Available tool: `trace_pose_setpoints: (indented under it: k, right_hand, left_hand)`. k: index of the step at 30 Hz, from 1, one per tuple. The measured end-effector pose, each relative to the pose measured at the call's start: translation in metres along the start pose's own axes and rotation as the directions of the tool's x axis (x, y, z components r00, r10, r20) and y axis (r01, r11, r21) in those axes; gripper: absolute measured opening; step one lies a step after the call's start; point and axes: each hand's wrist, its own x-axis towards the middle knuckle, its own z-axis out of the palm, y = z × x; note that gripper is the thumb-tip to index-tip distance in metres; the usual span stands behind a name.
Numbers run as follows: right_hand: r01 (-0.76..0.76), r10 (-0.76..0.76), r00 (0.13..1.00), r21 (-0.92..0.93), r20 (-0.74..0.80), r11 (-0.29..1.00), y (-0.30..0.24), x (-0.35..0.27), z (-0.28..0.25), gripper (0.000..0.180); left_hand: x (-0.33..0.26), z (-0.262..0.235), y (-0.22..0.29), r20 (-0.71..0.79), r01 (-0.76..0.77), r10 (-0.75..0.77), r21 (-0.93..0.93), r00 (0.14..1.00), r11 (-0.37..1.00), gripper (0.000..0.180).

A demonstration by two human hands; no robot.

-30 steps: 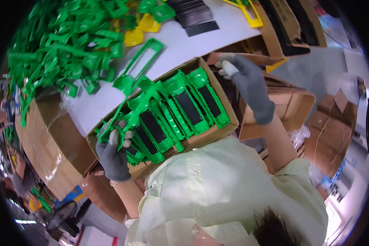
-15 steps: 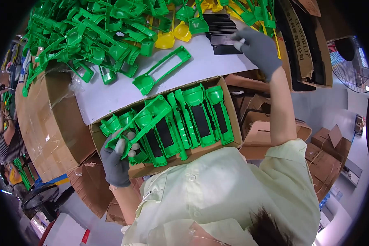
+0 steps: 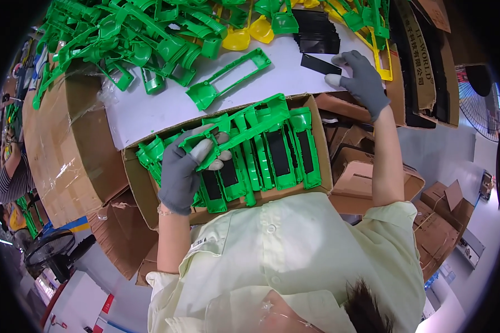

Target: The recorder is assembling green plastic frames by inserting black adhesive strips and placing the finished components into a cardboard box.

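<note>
My left hand (image 3: pixel 179 173), in a grey glove with pale fingertips, grips one end of a green plastic frame (image 3: pixel 255 127). The frame is long with an open middle and slants up to the right over the open carton. My right hand (image 3: pixel 365 83), gloved alike, pinches the end of a thin black rectangular plate (image 3: pixel 319 64) between thumb and fingers. Just beyond that plate lies a stack of black plates (image 3: pixel 316 34). Below my hands, the carton (image 3: pixel 326 150) holds a row of green frames, several with black plates inside them.
A single green frame (image 3: pixel 205 95) lies on the white tabletop (image 3: pixel 144 119). Green parts (image 3: pixel 133 41) are heaped at far left, with yellow parts (image 3: pixel 237 40) beside them. Large cardboard boxes (image 3: pixel 55 144) stand left; more boxes (image 3: pixel 372 166) and a fan (image 3: pixel 478 100) are at right.
My left hand has moved up and right with the green frame. My right hand has drawn back from the stack, and the black plate now lies apart from it.
</note>
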Motion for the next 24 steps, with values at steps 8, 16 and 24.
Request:
trace_pose_setpoints:
  k: [8, 16, 24]
  right_hand:
    - [-0.202, 0.157, 0.975, 0.328, 0.158, 0.923, -0.028, -0.001, -0.002, 0.026]
    - [-0.172, -0.037, 0.959, 0.677, 0.282, 0.716, -0.16, -0.048, -0.021, 0.014]
    - [-0.032, -0.015, 0.994, 0.407, 0.112, 0.913, -0.168, -0.058, -0.009, 0.017]
  left_hand:
    - [0.003, 0.008, -0.003, -0.033, -0.007, 0.008, 0.009, 0.999, 1.0, 0.036]
    - [0.005, 0.018, -0.006, 0.022, 0.014, -0.012, -0.067, 1.0, 0.998, 0.032]
    - [0.0, 0.029, -0.006, 0.001, 0.084, -0.084, -0.018, 0.996, 0.996, 0.033]
